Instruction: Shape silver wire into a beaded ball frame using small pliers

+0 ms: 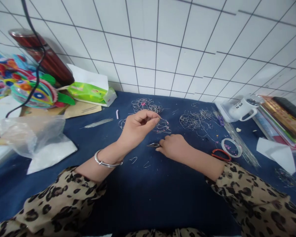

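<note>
My left hand (140, 126), a silver bangle at its wrist, pinches a thin wire between thumb and forefinger above the table. Just beyond its fingertips are wire loops with pink beads (164, 126); whether the pinched wire belongs to them I cannot tell. Lower and to the right, my right hand (174, 146) is closed around a small pair of pliers (153, 144), whose metal jaws point left. The handles are mostly hidden in the palm. Short bent wire pieces (133, 160) lie on the dark blue cloth (158, 197) in front of my hands.
Tangled wire heaps (196, 119) lie toward the wall. To the right are red-handled scissors (220, 155), a white ring dish of pink beads (232, 147), straight wires (241, 143) and a mug (248, 107). A plastic bag (37, 135), tissue pack (88, 92) and flask (43, 56) occupy the left.
</note>
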`<state>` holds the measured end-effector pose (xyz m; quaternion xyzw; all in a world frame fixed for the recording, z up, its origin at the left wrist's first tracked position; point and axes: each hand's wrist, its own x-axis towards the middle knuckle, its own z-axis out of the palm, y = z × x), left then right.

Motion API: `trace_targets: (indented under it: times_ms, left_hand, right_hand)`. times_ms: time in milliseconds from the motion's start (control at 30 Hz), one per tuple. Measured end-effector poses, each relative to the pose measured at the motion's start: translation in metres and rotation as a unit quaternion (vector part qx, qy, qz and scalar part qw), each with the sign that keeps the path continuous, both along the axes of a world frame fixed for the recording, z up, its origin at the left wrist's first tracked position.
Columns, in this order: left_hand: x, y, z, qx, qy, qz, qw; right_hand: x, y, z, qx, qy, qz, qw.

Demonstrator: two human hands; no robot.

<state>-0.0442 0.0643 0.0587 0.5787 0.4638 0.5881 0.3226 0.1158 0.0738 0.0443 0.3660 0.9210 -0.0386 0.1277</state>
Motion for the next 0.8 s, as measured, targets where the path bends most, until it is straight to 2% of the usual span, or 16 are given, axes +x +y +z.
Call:
trace_targets:
  times_ms: [33, 67, 100, 167, 233, 267, 333, 367, 467, 533, 567, 600, 667, 700, 733, 800]
  left_hand:
    - [0.0, 0.0, -0.001, -0.002, -0.001, -0.003, 1.0]
    - [0.001, 0.0, -0.001, -0.006, -0.002, -0.007, 1.0]
    - [0.002, 0.0, -0.003, -0.01, -0.001, -0.011, 1.0]
    - [0.005, 0.0, -0.006, -0.019, 0.004, -0.016, 1.0]
    - [0.008, -0.001, -0.009, -0.028, 0.015, -0.023, 0.999]
    - [0.01, -0.002, -0.01, -0.032, 0.023, -0.029, 0.999]
    - [0.012, -0.003, -0.012, -0.04, 0.038, -0.041, 0.998]
    - [0.013, -0.004, -0.013, -0.043, 0.045, -0.046, 0.997]
    - [0.013, -0.004, -0.015, -0.047, 0.049, -0.048, 0.997]
    - [0.013, -0.003, -0.017, -0.048, 0.042, -0.043, 0.997]
    - [0.012, -0.002, -0.017, -0.048, 0.039, -0.04, 0.997]
    - [0.012, -0.001, -0.018, -0.047, 0.037, -0.037, 0.997]
    - [0.011, 0.001, -0.019, -0.045, 0.034, -0.03, 0.998]
    - [0.01, 0.002, -0.019, -0.043, 0.031, -0.026, 0.998]
    - [0.009, 0.002, -0.02, -0.042, 0.027, -0.022, 0.999]
    - [0.009, 0.003, -0.02, -0.045, 0.018, -0.016, 0.999]
  right_hand:
    - [0.008, -0.001, 0.001, -0.023, 0.005, -0.01, 1.0]
    - [0.016, -0.002, 0.002, -0.109, 0.034, -0.04, 0.993]
    - [0.023, -0.004, 0.002, -0.23, 0.062, -0.077, 0.968]
    - [0.037, -0.009, -0.001, -0.454, 0.118, -0.191, 0.862]
    - [0.048, -0.017, -0.007, -0.566, 0.178, -0.276, 0.756]
    - [0.053, -0.021, -0.01, -0.598, 0.198, -0.303, 0.715]
    - [0.062, -0.029, -0.014, -0.644, 0.219, -0.324, 0.658]
    - [0.066, -0.032, -0.016, -0.654, 0.222, -0.323, 0.647]
    - [0.078, -0.036, -0.015, -0.634, 0.189, -0.323, 0.677]
    - [0.086, -0.033, -0.01, -0.588, 0.158, -0.326, 0.723]
    - [0.09, -0.031, -0.007, -0.549, 0.143, -0.32, 0.759]
    - [0.092, -0.028, -0.003, -0.492, 0.122, -0.303, 0.807]
    - [0.094, -0.02, 0.003, -0.349, 0.101, -0.232, 0.902]
    - [0.094, -0.016, 0.004, -0.289, 0.095, -0.214, 0.928]
    - [0.092, -0.012, 0.005, -0.285, 0.088, -0.211, 0.931]
    - [0.086, -0.002, 0.002, -0.385, 0.082, -0.24, 0.888]
